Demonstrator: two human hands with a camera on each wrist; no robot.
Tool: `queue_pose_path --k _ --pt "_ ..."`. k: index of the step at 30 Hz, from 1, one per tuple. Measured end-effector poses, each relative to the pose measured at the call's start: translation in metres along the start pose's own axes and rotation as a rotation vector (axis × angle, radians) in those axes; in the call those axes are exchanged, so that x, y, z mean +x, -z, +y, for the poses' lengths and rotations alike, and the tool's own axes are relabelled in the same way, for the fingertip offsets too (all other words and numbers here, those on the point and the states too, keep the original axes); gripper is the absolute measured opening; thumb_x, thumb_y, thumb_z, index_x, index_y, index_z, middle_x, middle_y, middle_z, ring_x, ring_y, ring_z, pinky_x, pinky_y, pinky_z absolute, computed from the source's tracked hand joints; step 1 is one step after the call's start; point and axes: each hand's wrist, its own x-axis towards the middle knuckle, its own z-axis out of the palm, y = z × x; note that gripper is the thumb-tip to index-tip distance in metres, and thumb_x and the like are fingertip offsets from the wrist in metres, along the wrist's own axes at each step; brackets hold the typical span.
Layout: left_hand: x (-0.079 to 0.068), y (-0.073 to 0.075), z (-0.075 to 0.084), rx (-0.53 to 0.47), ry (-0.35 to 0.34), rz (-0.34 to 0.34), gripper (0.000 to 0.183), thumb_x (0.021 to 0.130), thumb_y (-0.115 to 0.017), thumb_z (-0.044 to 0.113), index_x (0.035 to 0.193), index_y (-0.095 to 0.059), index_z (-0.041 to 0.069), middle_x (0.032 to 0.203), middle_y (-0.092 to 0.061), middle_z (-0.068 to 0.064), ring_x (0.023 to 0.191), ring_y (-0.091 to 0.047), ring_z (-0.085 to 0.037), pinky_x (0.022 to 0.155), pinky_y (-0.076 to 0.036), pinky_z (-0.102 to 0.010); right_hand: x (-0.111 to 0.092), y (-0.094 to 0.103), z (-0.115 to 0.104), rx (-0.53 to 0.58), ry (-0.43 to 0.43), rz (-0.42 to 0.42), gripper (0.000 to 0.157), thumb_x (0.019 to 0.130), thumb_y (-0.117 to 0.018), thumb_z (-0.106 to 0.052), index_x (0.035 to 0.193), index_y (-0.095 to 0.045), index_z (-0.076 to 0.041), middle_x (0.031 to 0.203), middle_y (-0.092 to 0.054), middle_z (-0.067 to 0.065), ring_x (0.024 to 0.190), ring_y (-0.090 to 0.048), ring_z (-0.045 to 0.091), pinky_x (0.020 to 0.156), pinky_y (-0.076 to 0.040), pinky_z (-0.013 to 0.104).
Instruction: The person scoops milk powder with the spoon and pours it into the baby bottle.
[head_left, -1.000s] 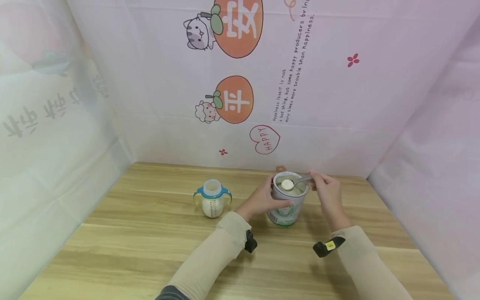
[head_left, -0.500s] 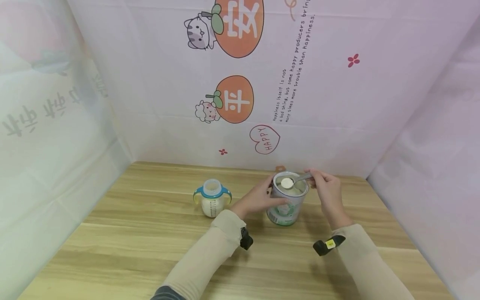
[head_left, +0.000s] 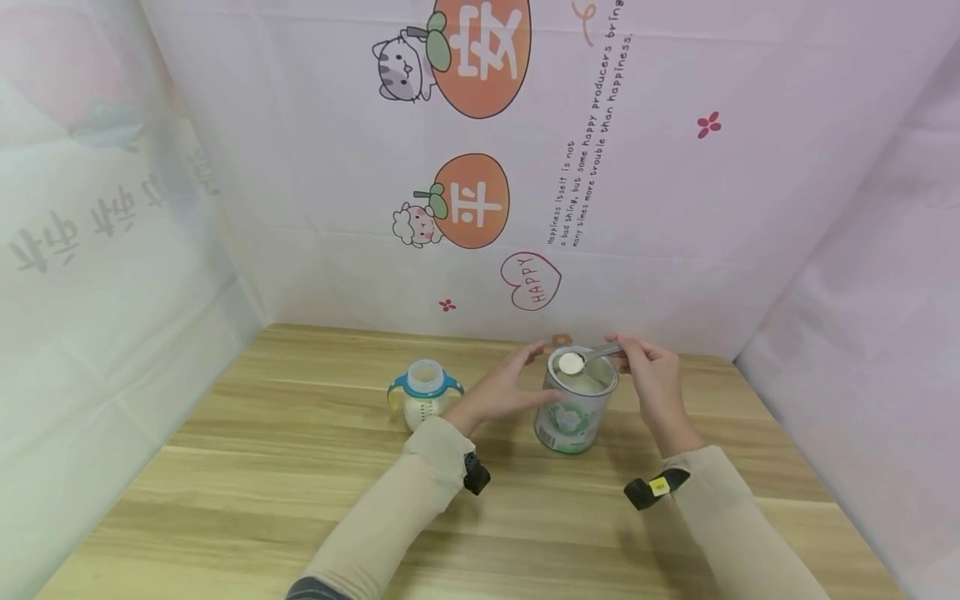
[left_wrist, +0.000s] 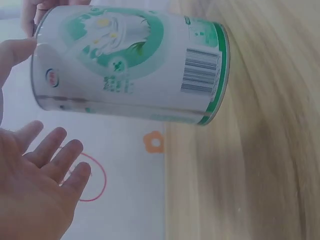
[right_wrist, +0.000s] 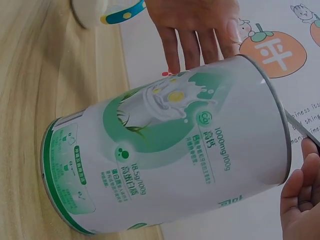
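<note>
A white and green milk powder can (head_left: 572,421) stands upright and uncovered on the table. My right hand (head_left: 657,387) pinches the handle of a metal spoon (head_left: 602,351) at the can's far right rim. The spoon's bowl, heaped with white powder (head_left: 572,363), is over the can's mouth. To the left of the can is my left hand (head_left: 501,392), its fingers spread and relaxed. In the left wrist view its fingers (left_wrist: 65,155) are off the can's side, while the thumb is close to the rim; whether it touches, I cannot tell.
A baby bottle (head_left: 426,392) with a blue collar and two handles stands uncapped to the left, partly behind my left wrist. It holds whitish contents. The wooden table (head_left: 247,467) meets a printed cloth wall (head_left: 637,292) just behind the can.
My left hand has let go of the can and moved left toward the bottle. The right hand and the loaded spoon have shifted only slightly, over the can.
</note>
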Motion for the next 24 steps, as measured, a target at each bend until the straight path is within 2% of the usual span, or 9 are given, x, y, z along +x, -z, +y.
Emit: queue_pose_path --k 6,12,20,24 --pt "-0.007 0.015 0.003 0.016 -0.007 0.018 0.091 0.087 -0.075 0.051 0.158 -0.029 0.018 0.157 -0.037 -0.001 0.142 -0.036 -0.019 0.114 -0.032 -0.044 0.001 -0.002 -0.005 0.013 0.021 -0.03 0.037 0.103 -0.059 -0.029 0.113 -0.071 0.005 0.086 -0.072 0.01 0.08 -0.063 0.019 0.074 -0.055 0.023" --pt "-0.013 0.029 0.005 0.016 -0.001 0.045 0.086 0.09 -0.074 0.044 0.158 -0.028 0.018 0.156 -0.039 0.0 0.142 -0.036 -0.021 0.114 -0.032 -0.047 0.003 -0.008 -0.012 0.013 0.023 -0.042 0.032 0.102 -0.06 -0.032 0.107 -0.076 -0.004 0.087 -0.07 -0.001 0.081 -0.064 0.016 0.074 -0.055 0.023" --pt "-0.02 0.044 -0.001 0.018 -0.027 0.088 0.081 0.09 -0.074 0.045 0.155 -0.034 0.019 0.154 -0.042 0.002 0.141 -0.038 -0.02 0.114 -0.032 -0.047 0.003 -0.019 -0.019 0.026 0.046 -0.057 0.031 0.102 -0.06 -0.027 0.107 -0.075 0.0 0.087 -0.071 0.001 0.078 -0.062 0.014 0.075 -0.054 0.024" --pt "-0.026 0.053 -0.001 0.031 -0.046 0.091 0.08 0.09 -0.073 0.048 0.154 -0.036 0.018 0.153 -0.044 0.002 0.139 -0.04 -0.018 0.114 -0.032 -0.044 0.002 -0.029 -0.022 0.016 0.046 -0.069 0.035 0.102 -0.06 -0.031 0.109 -0.074 0.001 0.09 -0.07 0.007 0.079 -0.06 0.015 0.074 -0.053 0.023"
